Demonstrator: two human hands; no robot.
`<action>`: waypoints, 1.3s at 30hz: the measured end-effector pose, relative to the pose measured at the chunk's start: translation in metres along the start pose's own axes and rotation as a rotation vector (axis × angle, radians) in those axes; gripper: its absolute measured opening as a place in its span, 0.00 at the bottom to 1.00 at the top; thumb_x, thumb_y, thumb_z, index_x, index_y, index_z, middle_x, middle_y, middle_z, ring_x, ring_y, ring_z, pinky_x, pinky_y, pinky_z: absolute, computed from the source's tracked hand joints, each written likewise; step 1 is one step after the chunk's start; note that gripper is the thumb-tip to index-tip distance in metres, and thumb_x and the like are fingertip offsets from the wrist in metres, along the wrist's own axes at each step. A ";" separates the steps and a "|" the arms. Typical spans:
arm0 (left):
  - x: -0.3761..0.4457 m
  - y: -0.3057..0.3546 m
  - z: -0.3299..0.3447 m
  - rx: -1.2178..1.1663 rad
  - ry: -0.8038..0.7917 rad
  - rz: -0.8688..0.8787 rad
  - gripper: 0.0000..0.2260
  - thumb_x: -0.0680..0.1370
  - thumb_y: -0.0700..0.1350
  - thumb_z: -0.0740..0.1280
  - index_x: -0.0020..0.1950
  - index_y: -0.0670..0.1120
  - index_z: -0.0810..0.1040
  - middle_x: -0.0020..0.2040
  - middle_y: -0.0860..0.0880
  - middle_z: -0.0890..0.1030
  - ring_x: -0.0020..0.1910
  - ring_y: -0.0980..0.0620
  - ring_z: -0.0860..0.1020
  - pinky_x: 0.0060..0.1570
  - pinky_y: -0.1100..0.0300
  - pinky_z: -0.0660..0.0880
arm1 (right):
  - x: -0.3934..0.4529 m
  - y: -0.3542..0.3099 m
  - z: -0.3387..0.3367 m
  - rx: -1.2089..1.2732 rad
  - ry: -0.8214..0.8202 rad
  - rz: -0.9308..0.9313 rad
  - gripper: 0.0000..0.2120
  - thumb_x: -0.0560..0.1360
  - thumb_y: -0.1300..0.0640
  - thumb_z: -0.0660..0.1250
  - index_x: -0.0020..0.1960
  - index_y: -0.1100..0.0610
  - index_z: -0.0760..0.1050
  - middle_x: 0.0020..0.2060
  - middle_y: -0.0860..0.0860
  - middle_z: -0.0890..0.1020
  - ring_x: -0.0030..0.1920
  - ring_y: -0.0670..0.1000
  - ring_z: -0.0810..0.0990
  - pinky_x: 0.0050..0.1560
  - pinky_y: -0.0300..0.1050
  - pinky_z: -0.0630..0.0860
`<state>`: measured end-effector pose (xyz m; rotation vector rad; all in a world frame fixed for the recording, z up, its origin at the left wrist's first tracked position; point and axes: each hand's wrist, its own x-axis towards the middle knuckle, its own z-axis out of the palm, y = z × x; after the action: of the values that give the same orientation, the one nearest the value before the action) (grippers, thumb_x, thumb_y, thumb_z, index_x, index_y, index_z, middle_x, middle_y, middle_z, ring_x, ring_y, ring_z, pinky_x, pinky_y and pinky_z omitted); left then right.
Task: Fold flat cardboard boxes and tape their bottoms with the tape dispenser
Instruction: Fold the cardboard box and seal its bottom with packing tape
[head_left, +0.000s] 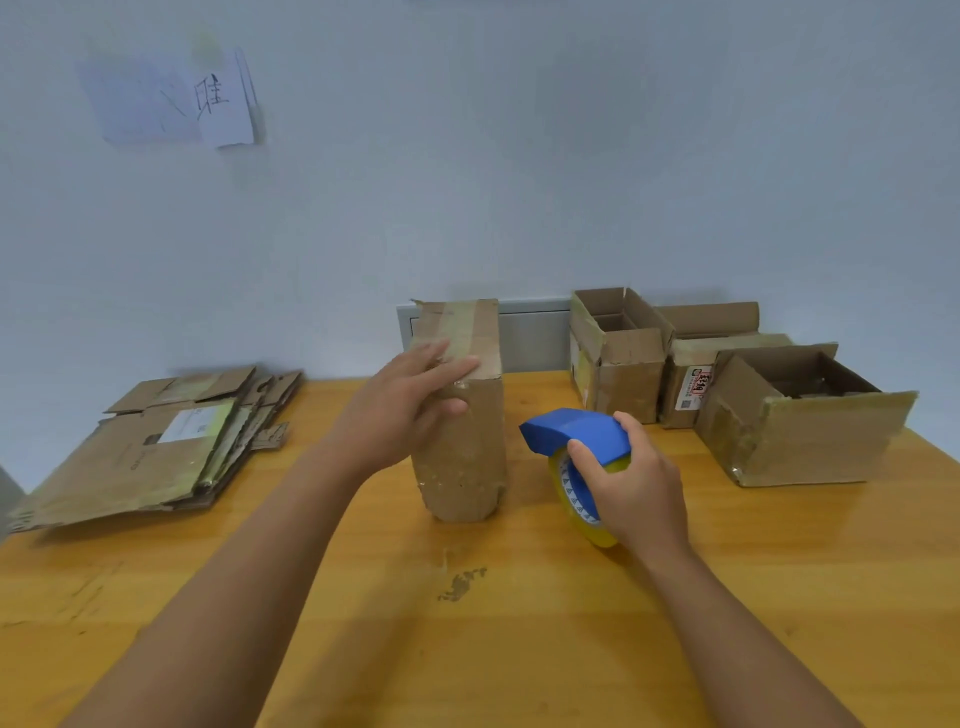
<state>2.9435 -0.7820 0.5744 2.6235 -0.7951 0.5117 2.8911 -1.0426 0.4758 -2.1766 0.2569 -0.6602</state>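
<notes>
Left hand (415, 410), fingers spread, steadies a light, stiff cardboard box (462, 415) mid-tabletop (363, 623); right hand (631, 488) grips the tape dispenser (574, 431), best held across its taped top.

- Wooden table (363, 649), orange-yellow, scuffed with a dark mark near the middle.
- Stack of flat cardboard boxes (150, 452) at the left, one with a white label.
- Upright taped box (467, 447) standing at the centre.
- Three open boxes (727, 384) grouped at the right rear, touching one another.
- Tape dispenser (576, 462), blue with a yellowish roll, just beside the upright box.
</notes>
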 end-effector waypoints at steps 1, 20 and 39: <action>0.000 -0.001 0.001 0.005 0.013 -0.007 0.22 0.82 0.53 0.63 0.76 0.59 0.65 0.77 0.54 0.64 0.77 0.54 0.59 0.73 0.53 0.60 | 0.000 0.000 0.000 0.001 -0.001 0.002 0.34 0.74 0.37 0.67 0.74 0.53 0.67 0.59 0.52 0.78 0.57 0.54 0.76 0.48 0.47 0.76; 0.008 -0.002 0.005 0.089 0.034 0.054 0.24 0.80 0.57 0.64 0.76 0.57 0.67 0.75 0.57 0.68 0.75 0.53 0.64 0.66 0.50 0.69 | -0.005 -0.003 -0.001 0.004 0.030 0.012 0.34 0.74 0.38 0.68 0.74 0.53 0.67 0.58 0.51 0.77 0.55 0.52 0.76 0.49 0.50 0.79; 0.012 -0.008 -0.010 0.035 -0.107 -0.027 0.21 0.82 0.50 0.63 0.75 0.53 0.66 0.72 0.54 0.71 0.67 0.51 0.71 0.62 0.55 0.70 | 0.004 -0.014 -0.013 -0.008 -0.155 0.090 0.37 0.77 0.37 0.66 0.80 0.51 0.59 0.71 0.52 0.72 0.67 0.56 0.72 0.61 0.52 0.75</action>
<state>2.9552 -0.7768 0.5862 2.7097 -0.7882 0.3833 2.8869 -1.0440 0.4948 -2.1970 0.2747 -0.4385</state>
